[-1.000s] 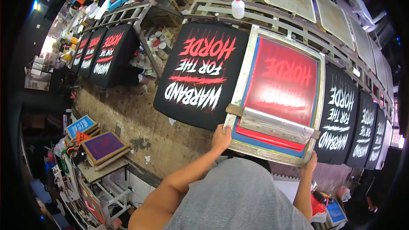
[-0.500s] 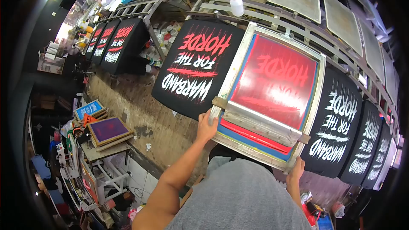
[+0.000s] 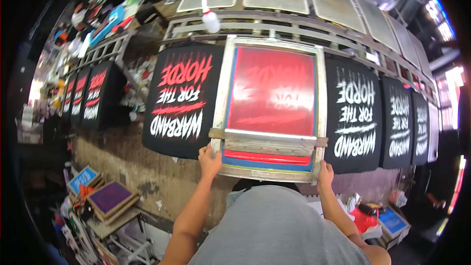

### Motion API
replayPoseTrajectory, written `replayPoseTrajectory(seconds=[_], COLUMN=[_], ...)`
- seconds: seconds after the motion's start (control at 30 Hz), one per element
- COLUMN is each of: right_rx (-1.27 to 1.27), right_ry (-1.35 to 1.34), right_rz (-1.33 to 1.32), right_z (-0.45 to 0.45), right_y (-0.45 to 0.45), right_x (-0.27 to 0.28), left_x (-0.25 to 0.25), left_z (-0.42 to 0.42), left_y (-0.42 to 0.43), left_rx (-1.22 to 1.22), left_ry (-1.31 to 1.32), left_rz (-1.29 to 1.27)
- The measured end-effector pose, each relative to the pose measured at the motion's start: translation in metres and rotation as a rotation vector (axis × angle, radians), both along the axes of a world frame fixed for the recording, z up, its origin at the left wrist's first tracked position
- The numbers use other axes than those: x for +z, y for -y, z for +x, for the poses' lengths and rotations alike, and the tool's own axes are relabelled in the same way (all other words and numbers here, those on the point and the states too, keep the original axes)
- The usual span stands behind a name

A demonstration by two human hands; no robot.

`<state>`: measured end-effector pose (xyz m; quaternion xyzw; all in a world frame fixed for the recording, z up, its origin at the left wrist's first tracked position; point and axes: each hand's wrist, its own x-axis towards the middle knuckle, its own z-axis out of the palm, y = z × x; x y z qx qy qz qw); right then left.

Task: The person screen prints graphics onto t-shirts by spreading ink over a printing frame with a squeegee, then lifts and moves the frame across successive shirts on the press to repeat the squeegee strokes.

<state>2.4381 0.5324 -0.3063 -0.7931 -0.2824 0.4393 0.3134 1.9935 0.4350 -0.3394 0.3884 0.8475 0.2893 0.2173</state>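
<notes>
A screen printing frame with a pale, ink-stained rim lies in front of me, its mesh coated in red ink. A wide squeegee rests across its near part, its ends over the side rails and a band of red ink on its near side. My left hand is closed around the near left corner of the frame, just below the squeegee's end. At the near right corner, my right hand grips the opposite rail. Whatever lies beneath the frame is hidden.
To the left is a black shirt printed in red and white; on the right, black shirts carry white print only. A white bottle with a red tip stands on the metal rail behind. Framed screens sit at lower left.
My view has turned, so the frame and shirts appear farther left and the frame looks straighter. Both hands stay on the frame, and the squeegee keeps its place across it.
</notes>
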Motion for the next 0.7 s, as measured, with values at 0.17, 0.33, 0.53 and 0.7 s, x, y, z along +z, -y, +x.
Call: replayPoseTrajectory(seconds=[0.17,0.33,0.53,0.7], right_rx=[0.047,0.055,0.050,0.057], right_ry=[0.167,0.219,0.153,0.174], right_rz=[-0.053,-0.061,-0.016,-0.064], right_z=[-0.005,-0.002,-0.001,-0.001], right_y=[-0.002,-0.001,0.000,-0.003], right_x=[-0.004,-0.012,-0.014,-0.007], left_x=[0.004,0.002,-0.005,-0.003], left_z=[-0.003,-0.008,-0.011,-0.010], left_y=[0.001,-0.001,-0.001,-0.004], left_rx=[-0.011,-0.042,-0.024,0.000], left_ry=[0.012,0.045,0.046,0.036], left_rz=[-0.033,-0.048,-0.067,-0.070])
